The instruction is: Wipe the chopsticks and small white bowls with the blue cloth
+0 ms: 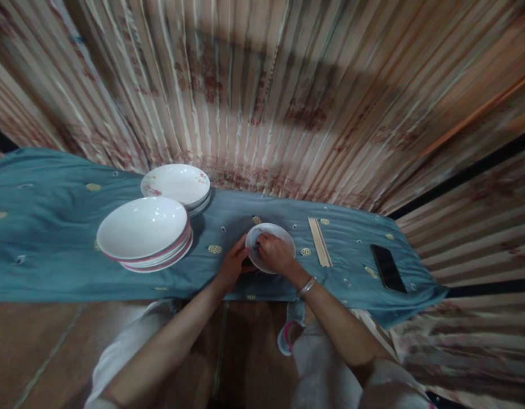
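Note:
A small white bowl (287, 237) stands near the front of the cloth-covered table. My left hand (233, 262) is curved around its left side, thumb by the rim, with the other fingers partly hidden under the edge. Inside the bowl is my right hand (276, 253), fingers bent together toward the left inner wall. Something small and dark shows at those fingertips, too unclear to name. A silver bracelet circles the right wrist. To the right of the bowl lies a bundle of wooden chopsticks (320, 241).
Large white bowls with red rims (143, 230) are stacked at the left. Behind them is a stack of floral plates (175, 184). A black phone (388, 268) lies at the right end of the blue-green tablecloth (53, 244). A pleated curtain (245, 85) hangs along the back.

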### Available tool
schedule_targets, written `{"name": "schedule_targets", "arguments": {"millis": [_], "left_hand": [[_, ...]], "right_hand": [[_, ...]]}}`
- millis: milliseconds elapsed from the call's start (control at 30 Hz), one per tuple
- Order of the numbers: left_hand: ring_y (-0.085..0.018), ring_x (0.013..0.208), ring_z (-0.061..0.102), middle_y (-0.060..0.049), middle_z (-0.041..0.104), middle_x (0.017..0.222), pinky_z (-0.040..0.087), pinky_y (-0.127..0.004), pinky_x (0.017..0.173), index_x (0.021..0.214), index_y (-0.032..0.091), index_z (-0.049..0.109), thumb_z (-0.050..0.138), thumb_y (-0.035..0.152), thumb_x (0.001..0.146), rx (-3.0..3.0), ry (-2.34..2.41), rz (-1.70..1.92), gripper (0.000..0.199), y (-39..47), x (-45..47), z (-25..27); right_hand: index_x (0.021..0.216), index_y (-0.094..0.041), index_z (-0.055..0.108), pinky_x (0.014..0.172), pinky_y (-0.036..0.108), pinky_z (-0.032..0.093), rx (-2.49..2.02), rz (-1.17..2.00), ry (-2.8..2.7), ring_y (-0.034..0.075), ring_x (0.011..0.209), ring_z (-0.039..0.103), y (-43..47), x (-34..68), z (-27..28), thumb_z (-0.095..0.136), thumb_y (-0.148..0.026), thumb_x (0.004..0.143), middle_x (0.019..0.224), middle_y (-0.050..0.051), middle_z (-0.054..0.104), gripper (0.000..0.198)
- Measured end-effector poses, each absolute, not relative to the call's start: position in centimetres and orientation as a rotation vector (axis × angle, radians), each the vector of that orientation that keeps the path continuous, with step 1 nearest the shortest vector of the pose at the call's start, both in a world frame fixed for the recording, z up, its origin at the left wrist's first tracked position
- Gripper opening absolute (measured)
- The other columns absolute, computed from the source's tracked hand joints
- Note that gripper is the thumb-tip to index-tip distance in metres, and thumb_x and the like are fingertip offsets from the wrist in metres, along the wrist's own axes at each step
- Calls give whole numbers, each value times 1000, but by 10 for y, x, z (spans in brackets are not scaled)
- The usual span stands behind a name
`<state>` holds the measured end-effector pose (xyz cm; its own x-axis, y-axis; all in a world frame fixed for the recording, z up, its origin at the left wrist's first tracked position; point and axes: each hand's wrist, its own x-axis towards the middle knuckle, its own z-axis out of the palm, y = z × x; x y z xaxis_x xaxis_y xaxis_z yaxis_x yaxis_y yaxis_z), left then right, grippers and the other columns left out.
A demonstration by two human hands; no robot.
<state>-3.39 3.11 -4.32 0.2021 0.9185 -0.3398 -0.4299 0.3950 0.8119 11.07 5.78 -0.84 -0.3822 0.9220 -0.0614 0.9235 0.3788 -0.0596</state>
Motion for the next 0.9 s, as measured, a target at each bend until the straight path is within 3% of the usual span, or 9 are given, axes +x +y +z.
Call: {"name": "schedule_targets", "arguments": {"millis": [233,533,700,900], "left_hand": [[-31,110,58,-8,63,124,59,-45,76,134,25,55,66,28,77,639,978,1039,59,31,-33,-42],[-30,105,61,-8,65,123,59,-44,74,137,25,51,66,29,77,627,957,1018,62,30,-34,-42],[-28,105,61,-7,65,122,59,-43,76,137,26,51,65,30,78,644,949,1021,61,29,-34,-39],[-29,106,61,-9,63,125,60,-40,73,138,23,50,67,33,76,679,934,1038,64,25,-34,-38]], "right_hand": [[109,-13,64,90,35,48,1665,85,2577,24,103,61,68,121,-13,40,-14,94,114,15,65,28],[100,-13,67,91,38,47,1618,109,2596,24,101,62,55,143,-22,44,-8,90,105,15,69,27],[90,-12,68,83,36,49,1685,-47,2534,25,92,64,39,145,-19,50,-10,86,93,16,70,18],[91,-16,69,79,30,47,1704,-470,2630,21,89,66,26,140,-9,51,-16,87,92,9,71,18]]}}
